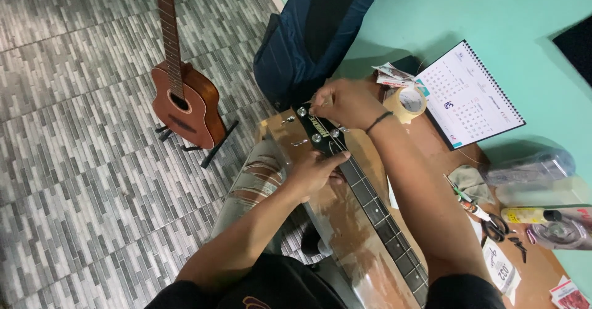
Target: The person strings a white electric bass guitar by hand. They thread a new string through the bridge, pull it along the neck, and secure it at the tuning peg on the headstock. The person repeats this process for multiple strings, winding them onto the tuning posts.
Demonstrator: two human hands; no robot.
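A guitar lies on the wooden table (431,149), its dark fretboard neck (379,216) running toward me and its black headstock (316,126) with silver tuning pegs near the table's far corner. My left hand (314,170) grips the neck just below the headstock, thumb across the strings. At the top of the headstock my right hand (345,102) pinches something small by a tuning peg; what it holds is too small to make out. A dark band circles my right wrist.
A brown acoustic guitar (185,96) stands on a floor stand on the grey tiles. A dark blue gig bag (314,32) leans on the green wall. The table carries a tape roll (407,102), desk calendar (472,96), scissors (496,229), clear bags and a yellow bottle (524,215).
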